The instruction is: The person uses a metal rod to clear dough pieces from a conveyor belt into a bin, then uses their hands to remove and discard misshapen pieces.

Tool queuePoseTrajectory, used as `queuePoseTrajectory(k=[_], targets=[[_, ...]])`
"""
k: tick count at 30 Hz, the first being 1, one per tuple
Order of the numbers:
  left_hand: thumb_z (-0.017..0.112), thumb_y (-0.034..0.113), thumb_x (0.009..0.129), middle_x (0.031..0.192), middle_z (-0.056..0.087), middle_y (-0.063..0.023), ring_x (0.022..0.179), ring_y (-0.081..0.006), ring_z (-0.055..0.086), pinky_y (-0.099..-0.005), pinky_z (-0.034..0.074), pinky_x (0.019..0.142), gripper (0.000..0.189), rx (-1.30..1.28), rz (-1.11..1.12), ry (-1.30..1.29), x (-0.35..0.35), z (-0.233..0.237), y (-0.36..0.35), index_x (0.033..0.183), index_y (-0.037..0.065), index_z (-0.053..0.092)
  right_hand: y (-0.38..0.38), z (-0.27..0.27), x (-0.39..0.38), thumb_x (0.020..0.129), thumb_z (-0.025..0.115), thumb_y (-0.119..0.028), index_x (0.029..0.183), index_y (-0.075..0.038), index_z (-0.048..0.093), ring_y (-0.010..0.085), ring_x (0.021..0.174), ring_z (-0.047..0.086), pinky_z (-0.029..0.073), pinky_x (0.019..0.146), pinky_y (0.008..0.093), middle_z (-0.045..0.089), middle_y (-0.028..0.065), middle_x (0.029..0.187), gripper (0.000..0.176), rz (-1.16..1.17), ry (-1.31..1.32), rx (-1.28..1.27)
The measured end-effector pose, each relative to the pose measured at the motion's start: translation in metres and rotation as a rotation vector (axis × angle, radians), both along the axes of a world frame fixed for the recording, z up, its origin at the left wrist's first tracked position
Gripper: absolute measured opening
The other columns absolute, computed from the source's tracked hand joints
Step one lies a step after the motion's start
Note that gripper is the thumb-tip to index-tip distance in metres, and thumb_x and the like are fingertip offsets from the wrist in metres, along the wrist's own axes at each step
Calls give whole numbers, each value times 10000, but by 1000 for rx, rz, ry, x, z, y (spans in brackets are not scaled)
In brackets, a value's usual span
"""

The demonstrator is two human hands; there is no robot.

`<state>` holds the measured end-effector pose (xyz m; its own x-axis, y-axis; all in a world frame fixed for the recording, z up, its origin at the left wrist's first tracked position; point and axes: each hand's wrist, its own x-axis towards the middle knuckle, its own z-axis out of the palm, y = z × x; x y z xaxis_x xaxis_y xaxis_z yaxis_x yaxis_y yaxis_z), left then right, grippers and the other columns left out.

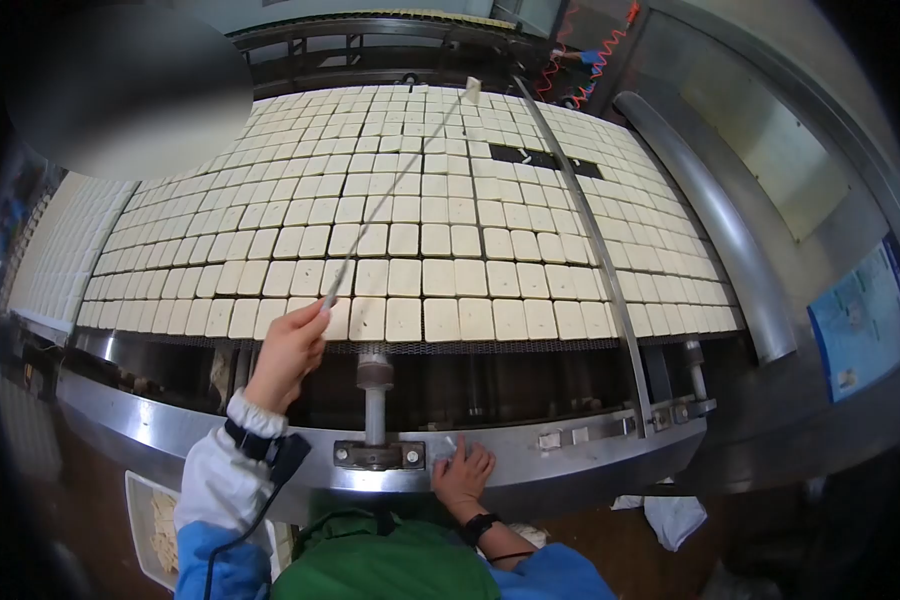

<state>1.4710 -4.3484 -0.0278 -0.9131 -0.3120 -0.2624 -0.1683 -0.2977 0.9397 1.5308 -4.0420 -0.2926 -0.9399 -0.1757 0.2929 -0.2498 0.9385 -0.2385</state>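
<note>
My left hand [292,350] is closed around the near end of a long thin metal rod [395,185]. The rod slants up and away over rows of cream-coloured, tofu-like blocks [404,320] on a mesh conveyor belt [530,346]. At its far tip is a small pale piece [473,90], close to the back rows. My right hand [460,475] rests on the steel front beam [530,462], fingers apart, just right of a bolted bracket [378,453]. A dark gap [515,154] breaks the rows at the back right, with small white bits in it.
A narrow metal bar [595,230] crosses over the blocks on the right. Beyond it runs a steel roller-like tube [720,220]. A white bin [150,535] with pale scraps stands on the floor at lower left. Another person's arm [585,58] shows near orange coiled hoses [625,30].
</note>
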Motion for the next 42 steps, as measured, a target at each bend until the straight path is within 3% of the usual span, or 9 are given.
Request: queuePoseTrajectory(k=[16,19,21,22,23,26,29,37,42], targets=[[655,160,989,648,449,114,531,22,356,-184,231,477,327,-379,957,-142,388,-31,-80,1285,21,650,-43,28,33,821,586,-271,1382,-19,449,426,1237,393,203,1149,565,446,247,1264,630,-1,-142,69],[645,158,995,701,559,88,578,-2,457,-186,321,506,334,-503,1130,-192,461,-47,-80,1280,-17,645,-49,23,36,821,582,-260,1399,-14,432,425,1227,399,215,1142,553,451,245,1257,646,9,-115,91],[634,148,1001,844,683,26,666,-58,572,-218,424,558,345,-937,1337,-210,513,-60,-79,1268,-72,632,-54,28,41,819,582,-256,1418,-19,418,424,1215,407,227,1134,541,455,237,1243,664,49,-121,119],[630,165,993,910,761,-88,701,-187,688,-294,511,625,340,-1138,1370,-277,545,-70,-82,1283,-12,644,-59,30,44,817,583,-253,1424,-24,415,420,1201,414,246,1117,533,462,232,1229,670,11,-116,146],[630,165,993,910,761,-88,701,-187,688,-294,511,625,340,-1142,1395,-318,554,-44,-70,1283,-12,644,-63,33,47,815,583,-250,1430,-30,411,417,1188,421,266,1100,525,470,226,1215,675,-24,-109,175],[588,184,941,792,681,-196,742,-385,672,-469,524,632,289,-1412,1121,-1273,563,32,-41,1207,186,704,-60,27,47,826,586,-271,1447,-47,407,378,1103,476,348,1003,495,498,191,1160,684,7,-61,270],[570,203,934,741,691,-154,711,-373,681,-504,519,616,194,-1372,903,-1572,600,42,-33,1037,138,721,-71,40,58,847,572,-301,1452,-53,409,348,1026,503,381,930,475,502,155,1094,674,2,-35,354],[577,190,921,745,699,-165,701,-354,693,-476,531,613,189,-1266,924,-1655,635,47,-40,995,109,731,-77,39,70,884,533,-327,1454,-53,416,331,939,495,381,849,443,475,128,995,642,-6,77,406],[624,246,924,792,689,-208,745,-394,677,-489,518,640,291,-1209,1177,-1266,615,44,-62,1177,133,711,-98,55,75,840,560,-294,1420,-59,453,348,994,494,385,919,466,490,153,1040,635,-32,51,369]])
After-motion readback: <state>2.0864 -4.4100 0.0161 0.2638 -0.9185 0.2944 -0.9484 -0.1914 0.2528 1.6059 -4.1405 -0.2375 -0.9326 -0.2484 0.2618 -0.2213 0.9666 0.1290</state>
